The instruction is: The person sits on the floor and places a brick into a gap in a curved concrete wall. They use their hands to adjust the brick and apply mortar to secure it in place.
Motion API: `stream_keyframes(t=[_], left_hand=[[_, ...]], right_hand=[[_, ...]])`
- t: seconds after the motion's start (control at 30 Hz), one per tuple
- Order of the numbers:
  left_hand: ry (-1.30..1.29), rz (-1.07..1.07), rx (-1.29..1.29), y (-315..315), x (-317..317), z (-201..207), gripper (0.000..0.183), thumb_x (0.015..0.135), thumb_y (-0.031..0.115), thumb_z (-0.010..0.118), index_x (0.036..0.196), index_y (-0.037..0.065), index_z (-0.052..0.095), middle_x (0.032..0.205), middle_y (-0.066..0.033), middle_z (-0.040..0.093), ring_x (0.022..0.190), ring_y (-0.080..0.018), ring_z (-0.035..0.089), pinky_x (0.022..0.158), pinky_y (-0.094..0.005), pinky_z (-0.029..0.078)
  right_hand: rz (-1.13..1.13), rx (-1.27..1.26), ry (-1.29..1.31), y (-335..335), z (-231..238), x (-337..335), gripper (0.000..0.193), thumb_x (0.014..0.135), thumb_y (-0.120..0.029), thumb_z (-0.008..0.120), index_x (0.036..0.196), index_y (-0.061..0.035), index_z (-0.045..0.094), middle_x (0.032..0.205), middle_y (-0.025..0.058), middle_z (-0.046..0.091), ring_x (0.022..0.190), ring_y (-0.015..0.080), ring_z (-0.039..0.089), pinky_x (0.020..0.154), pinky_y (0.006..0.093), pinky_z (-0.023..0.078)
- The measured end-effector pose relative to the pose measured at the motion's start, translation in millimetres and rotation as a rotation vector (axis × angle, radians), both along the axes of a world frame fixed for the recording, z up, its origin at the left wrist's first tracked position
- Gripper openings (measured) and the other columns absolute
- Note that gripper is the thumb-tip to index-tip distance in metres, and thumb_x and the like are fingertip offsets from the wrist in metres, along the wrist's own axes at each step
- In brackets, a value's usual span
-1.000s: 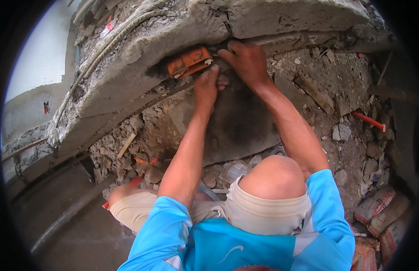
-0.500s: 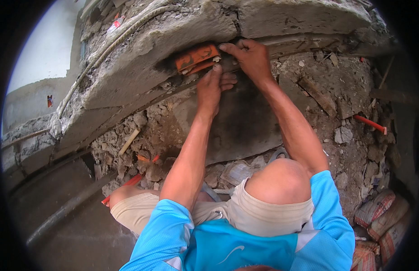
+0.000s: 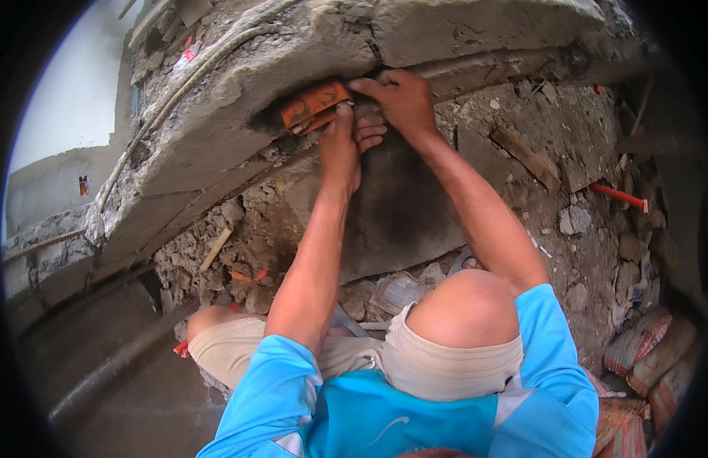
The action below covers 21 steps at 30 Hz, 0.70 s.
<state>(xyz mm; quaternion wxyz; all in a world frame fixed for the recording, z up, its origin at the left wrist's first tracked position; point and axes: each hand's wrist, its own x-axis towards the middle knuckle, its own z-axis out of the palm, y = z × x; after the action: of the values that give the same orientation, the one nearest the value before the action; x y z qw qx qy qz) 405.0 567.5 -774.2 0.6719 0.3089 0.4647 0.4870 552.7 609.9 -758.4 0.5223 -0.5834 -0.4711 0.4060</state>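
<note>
Thumb (image 3: 343, 114) and fingers (image 3: 371, 131) apart, left hand (image 3: 343, 145) touches orange box (image 3: 314, 104) beside right hand (image 3: 406, 103), whose grip I cannot tell

Facing a ledge (image 3: 308, 53) with a box (image 3: 312, 103) in it; having the left hand (image 3: 343, 145) at the box's right end, the right hand (image 3: 406, 105) beside it, a plank (image 3: 526, 157) on rubble (image 3: 579, 145) farther right, sacks (image 3: 661, 355) nearer.

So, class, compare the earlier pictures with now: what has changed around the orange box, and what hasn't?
The right hand has moved left, closer to the right end of the orange box. The left hand has shifted slightly left at the box's lower right, its fingers more spread. The box stays against the concrete; the plank lies as before.
</note>
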Motion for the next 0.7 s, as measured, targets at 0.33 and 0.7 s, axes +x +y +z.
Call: stream_keyframes(t=[0.33,0.7], left_hand=[[0.108,-0.078,-0.073,-13.0,-48.5,17.2,0.096,0.104,0.086,0.039,0.148,0.002,0.057,0.117,-0.0127,0.073,0.106,-0.0214,0.074,0.087,-0.0356,0.059],[0.218,-0.094,-0.222,-15.7,-73.1,40.8,0.109,0.098,0.092,0.04,0.15,-0.004,0.054,0.118,-0.0128,0.074,0.101,-0.0212,0.076,0.08,-0.038,0.062]], right_hand=[[-0.131,0.192,-0.073,1.8,-19.4,-18.3,0.041,0.082,-0.032,0.096,0.072,-0.0017,0.07,0.061,0.0082,0.057,0.059,0.0117,0.046,0.057,0.0374,0.045],[-0.146,0.136,0.028,-0.3,-17.1,-26.0,0.042,0.084,-0.026,0.097,0.068,-0.0028,0.065,0.058,-0.0024,0.047,0.059,0.007,0.039,0.054,0.0326,0.037]])
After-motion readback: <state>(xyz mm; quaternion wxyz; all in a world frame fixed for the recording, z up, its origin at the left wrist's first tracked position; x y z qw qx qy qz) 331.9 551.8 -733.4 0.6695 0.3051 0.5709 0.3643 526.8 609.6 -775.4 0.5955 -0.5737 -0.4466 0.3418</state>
